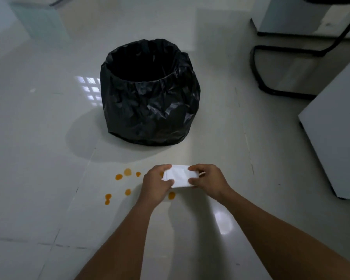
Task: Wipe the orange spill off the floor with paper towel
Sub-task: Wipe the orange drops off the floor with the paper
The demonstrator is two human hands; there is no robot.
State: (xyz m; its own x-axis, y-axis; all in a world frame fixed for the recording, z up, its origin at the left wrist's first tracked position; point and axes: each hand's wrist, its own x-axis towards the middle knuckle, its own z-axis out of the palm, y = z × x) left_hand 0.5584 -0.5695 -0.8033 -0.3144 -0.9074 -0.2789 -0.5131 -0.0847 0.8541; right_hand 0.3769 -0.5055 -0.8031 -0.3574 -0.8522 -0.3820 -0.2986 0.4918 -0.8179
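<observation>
Paper towel (178, 176), folded, is gripped between left hand (156, 183) and right hand (207, 181) above orange spill (127, 191) on floor (49, 158).

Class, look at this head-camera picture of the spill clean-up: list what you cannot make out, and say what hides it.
1. Inside of the black-lined bin: too dark to see any contents.
2. Floor under the folded paper towel: covered by the towel and both hands, left hand and right hand, so further orange drops may lie there.
3. Chair and white cabinet: cut off by the frame's right and top edges.
</observation>
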